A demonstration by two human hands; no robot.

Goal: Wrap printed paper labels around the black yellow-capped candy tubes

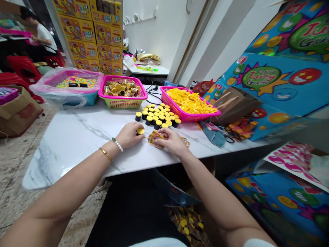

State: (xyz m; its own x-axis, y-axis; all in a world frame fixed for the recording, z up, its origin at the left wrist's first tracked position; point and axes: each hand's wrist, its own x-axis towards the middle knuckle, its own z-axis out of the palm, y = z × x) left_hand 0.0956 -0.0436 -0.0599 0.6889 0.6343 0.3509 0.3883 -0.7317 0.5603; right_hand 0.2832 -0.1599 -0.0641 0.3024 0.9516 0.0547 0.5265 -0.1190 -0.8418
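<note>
My left hand (130, 134) is closed around a small black canister with a yellow lid (140, 131), low over the white marbled table (84, 137). To its right, my right hand (172, 140) pinches a few colourful printed labels (155, 138) that look like small stickers or cards. More labels (185, 141) lie partly hidden behind my right hand. Just beyond both hands stands a cluster of several upright black canisters with yellow lids (158, 122).
A pink basket of yellow plastic pieces (216, 112) stands behind the canisters. Left of it are a basket of wrapped canisters (144, 97) and a tub of coloured candy beads (77, 82). Scissors (228, 138) lie right. Blue cartons (290, 92) flank the table; a seated person (45, 37) is far left.
</note>
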